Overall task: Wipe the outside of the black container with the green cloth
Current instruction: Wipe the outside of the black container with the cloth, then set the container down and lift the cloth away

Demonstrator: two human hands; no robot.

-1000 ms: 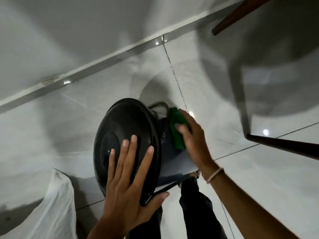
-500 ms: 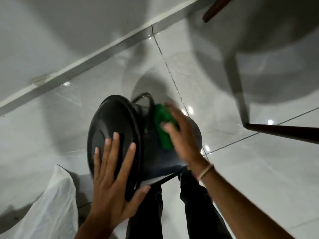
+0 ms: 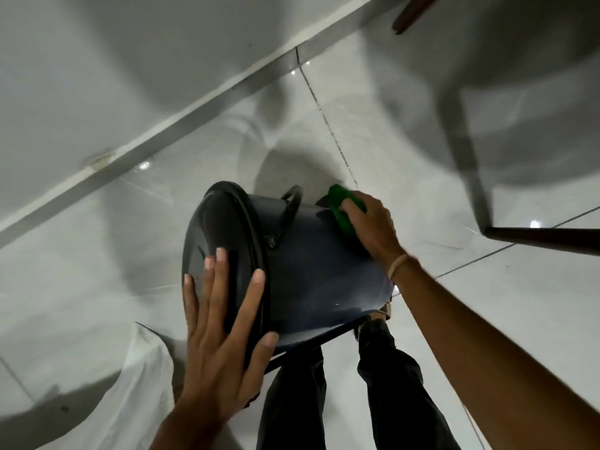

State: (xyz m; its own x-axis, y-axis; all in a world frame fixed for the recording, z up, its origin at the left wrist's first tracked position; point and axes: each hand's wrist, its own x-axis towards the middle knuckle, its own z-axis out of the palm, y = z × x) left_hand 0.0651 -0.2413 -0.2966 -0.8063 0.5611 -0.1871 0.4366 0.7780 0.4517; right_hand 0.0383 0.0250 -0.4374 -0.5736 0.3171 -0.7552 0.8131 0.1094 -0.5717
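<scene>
The black container [image 3: 311, 271] lay tipped, long axis running centre to right; the right hand [image 3: 373, 225] pressed the green cloth [image 3: 341, 206] at its far end — the left hand [image 3: 224, 323] flat, open on the lid.

The container [image 3: 319, 271] was black, its side showing a dull bluish sheen, and its lid [image 3: 224, 235] a glossy black. The cloth [image 3: 341, 206] was bright green. The floor [image 3: 422, 303] was pale grey glossy tile with thin dark grout lines. The trousers [image 3: 383, 391] were black. A wristband [image 3: 397, 264] was pale beige. The bag [image 3: 130, 401] was translucent white. The chair legs [image 3: 545, 237] were dark brown.
</scene>
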